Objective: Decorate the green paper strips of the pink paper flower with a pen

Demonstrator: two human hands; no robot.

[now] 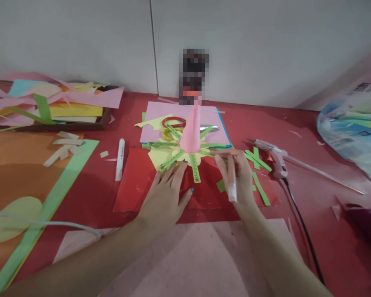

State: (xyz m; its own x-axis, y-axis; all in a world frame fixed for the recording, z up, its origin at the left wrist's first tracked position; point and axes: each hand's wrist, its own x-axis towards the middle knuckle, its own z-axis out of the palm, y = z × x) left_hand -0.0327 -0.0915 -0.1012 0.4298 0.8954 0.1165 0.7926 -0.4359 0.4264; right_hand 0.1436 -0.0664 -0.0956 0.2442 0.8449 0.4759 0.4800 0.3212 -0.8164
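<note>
A pink paper cone (pixel 191 130) stands on a pale yellow paper flower (pixel 176 153), from which several green paper strips (pixel 194 170) fan out. Dark marks and stars decorate some strips. My left hand (pixel 165 192) lies flat with fingers apart, its fingertips at the flower's front edge and a decorated strip. In my closed right hand (pixel 235 171) is a marker (pixel 232 185) with a white end pointing towards me. The right fingertips are at a plain green strip on the flower's right side; whether they also pinch it, I cannot tell.
Scissors (pixel 208 128) lie on pink sheets behind the cone. Right are loose green strips (pixel 261 189), a glue gun (pixel 276 159) with its cord and a plastic bag (pixel 352 128). Left are a white marker (pixel 120 160), orange paper (pixel 24 165) and a scrap-filled tray (pixel 105 119).
</note>
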